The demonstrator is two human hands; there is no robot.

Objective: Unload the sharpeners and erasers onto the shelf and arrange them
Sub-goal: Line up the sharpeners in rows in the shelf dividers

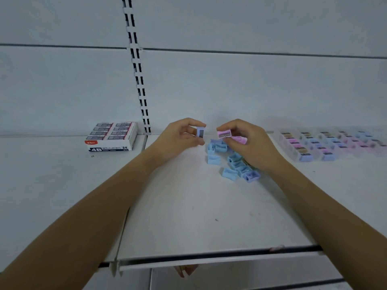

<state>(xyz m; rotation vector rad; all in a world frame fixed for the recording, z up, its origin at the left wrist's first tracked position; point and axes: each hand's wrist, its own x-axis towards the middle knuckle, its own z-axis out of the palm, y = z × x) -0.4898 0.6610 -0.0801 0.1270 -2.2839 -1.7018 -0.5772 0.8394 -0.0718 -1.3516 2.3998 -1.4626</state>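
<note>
My left hand pinches a small lilac sharpener between thumb and fingertips, just above the shelf. Right beside it, my right hand pinches a pink sharpener, and further pink pieces show under its curled fingers. Below both hands lies a loose heap of blue and lilac sharpeners on the white shelf. Rows of arranged sharpeners in pink, lilac, blue and tan stand to the right. An open box of 4B erasers sits at the back left.
A slotted upright runs up the back wall between two shelf panels. The shelf's front edge has a dark price rail. A lower shelf shows beneath it.
</note>
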